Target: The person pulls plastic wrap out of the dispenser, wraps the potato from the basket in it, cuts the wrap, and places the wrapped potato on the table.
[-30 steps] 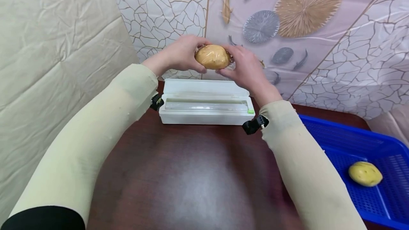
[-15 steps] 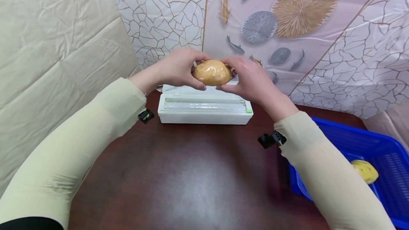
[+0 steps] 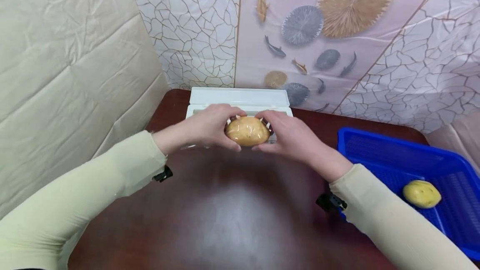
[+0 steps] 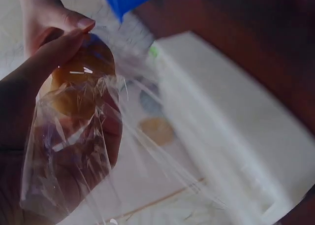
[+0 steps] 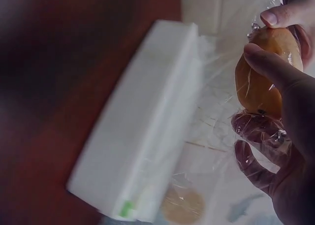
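Observation:
A potato (image 3: 247, 131) with a glossy layer of cling film (image 4: 74, 146) round it is held up between both hands. My left hand (image 3: 210, 126) grips its left end and my right hand (image 3: 290, 134) its right end, thumbs on the near side. Loose film hangs over the left palm in the left wrist view, and film also covers some right fingers in the right wrist view. Behind the hands stands a white cling film dispenser (image 3: 240, 96) with its lid raised; the hands hide much of its front. In the left wrist view, film stretches from the potato towards the dispenser (image 4: 221, 121).
On the right of the dark brown table (image 3: 232, 220) stands a blue plastic basket (image 3: 386, 149). One unwrapped yellow potato (image 3: 422, 193) lies in it. A patterned cloth (image 3: 300, 24) hangs behind the table, and a beige cloth (image 3: 75, 61) hangs at the left.
Both hands have come down in the head view with the wrapped potato, from above the dispenser to in front of it. The grip on the potato looks the same.

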The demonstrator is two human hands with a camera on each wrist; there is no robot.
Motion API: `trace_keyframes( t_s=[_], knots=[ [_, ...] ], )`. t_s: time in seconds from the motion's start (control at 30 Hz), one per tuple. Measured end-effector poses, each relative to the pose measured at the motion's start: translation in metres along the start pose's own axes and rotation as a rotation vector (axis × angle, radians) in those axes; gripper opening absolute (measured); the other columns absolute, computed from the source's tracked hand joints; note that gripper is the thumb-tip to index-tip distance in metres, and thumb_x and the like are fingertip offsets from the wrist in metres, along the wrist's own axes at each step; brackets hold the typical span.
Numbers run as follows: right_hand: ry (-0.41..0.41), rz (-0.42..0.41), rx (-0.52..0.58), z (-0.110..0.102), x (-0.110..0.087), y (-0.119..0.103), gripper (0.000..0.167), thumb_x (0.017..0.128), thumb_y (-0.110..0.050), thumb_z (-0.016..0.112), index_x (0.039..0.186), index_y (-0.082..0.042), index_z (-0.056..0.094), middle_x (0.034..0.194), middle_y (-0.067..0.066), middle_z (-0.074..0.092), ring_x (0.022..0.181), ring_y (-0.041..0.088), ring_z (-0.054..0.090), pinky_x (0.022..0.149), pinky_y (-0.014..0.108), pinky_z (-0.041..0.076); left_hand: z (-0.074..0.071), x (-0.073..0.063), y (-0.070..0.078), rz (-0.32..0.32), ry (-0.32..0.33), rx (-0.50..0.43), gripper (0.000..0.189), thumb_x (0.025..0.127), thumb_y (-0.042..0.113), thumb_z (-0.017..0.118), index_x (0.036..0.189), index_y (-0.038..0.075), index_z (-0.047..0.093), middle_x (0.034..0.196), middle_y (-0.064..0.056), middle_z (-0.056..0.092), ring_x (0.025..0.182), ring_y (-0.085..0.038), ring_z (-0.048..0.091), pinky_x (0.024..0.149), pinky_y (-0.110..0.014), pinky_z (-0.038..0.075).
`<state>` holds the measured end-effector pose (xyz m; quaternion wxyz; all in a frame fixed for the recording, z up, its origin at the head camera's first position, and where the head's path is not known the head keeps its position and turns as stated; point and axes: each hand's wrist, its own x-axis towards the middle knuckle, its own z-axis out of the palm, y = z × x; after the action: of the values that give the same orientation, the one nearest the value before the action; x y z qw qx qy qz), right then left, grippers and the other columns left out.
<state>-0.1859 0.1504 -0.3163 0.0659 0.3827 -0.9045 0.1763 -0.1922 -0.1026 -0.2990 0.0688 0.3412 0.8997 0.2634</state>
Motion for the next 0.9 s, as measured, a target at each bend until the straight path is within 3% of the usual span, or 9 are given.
trace_keyframes(
  t_s=[0.3, 0.5, 0.7, 0.9],
  knots=[
    [-0.076, 0.035, -0.017, 0.05, -0.03, 0.0, 0.067, 0.08, -0.035, 0.095, 0.131, -0.007, 0.06, 0.114, 0.009, 0.071, 0.098, 0.027, 0.071, 0.079, 0.048, 0.06, 0.063, -0.017, -0.014, -0.061, 0.002, -0.048, 0.087, 0.075, 0.023, 0.097, 0.145, 0.001, 0.052, 0.119, -0.012, 0.072, 0.107, -0.025, 0.069, 0.095, -0.042, 0.055],
    [-0.076, 0.09, -0.004, 0.084, -0.039, 0.003, 0.068, 0.081, -0.034, 0.095, 0.133, -0.006, 0.06, 0.118, 0.012, 0.07, 0.103, 0.029, 0.071, 0.081, 0.051, 0.06, 0.094, -0.019, -0.026, -0.115, -0.001, -0.03, 0.072, 0.075, 0.022, 0.098, 0.134, 0.007, 0.058, 0.116, -0.006, 0.07, 0.105, -0.023, 0.066, 0.093, -0.044, 0.054],
    [-0.062, 0.128, -0.006, 0.113, -0.038, 0.01, 0.069, 0.082, -0.03, 0.095, 0.133, -0.004, 0.058, 0.12, 0.015, 0.067, 0.107, 0.031, 0.069, 0.089, 0.05, 0.058, 0.119, -0.014, -0.046, -0.157, 0.028, 0.001, 0.068, 0.076, 0.021, 0.098, 0.132, 0.009, 0.06, 0.121, -0.009, 0.068, 0.109, -0.025, 0.066, 0.095, -0.046, 0.054],
    [-0.097, 0.181, 0.016, 0.127, -0.037, 0.015, 0.072, 0.083, -0.036, 0.094, 0.138, -0.006, 0.057, 0.123, 0.014, 0.066, 0.113, 0.034, 0.067, 0.091, 0.053, 0.058, 0.131, -0.013, -0.054, -0.179, 0.027, 0.038, 0.066, 0.078, 0.019, 0.097, 0.132, 0.012, 0.059, 0.122, -0.009, 0.068, 0.109, -0.028, 0.067, 0.094, -0.049, 0.055]
  ],
)
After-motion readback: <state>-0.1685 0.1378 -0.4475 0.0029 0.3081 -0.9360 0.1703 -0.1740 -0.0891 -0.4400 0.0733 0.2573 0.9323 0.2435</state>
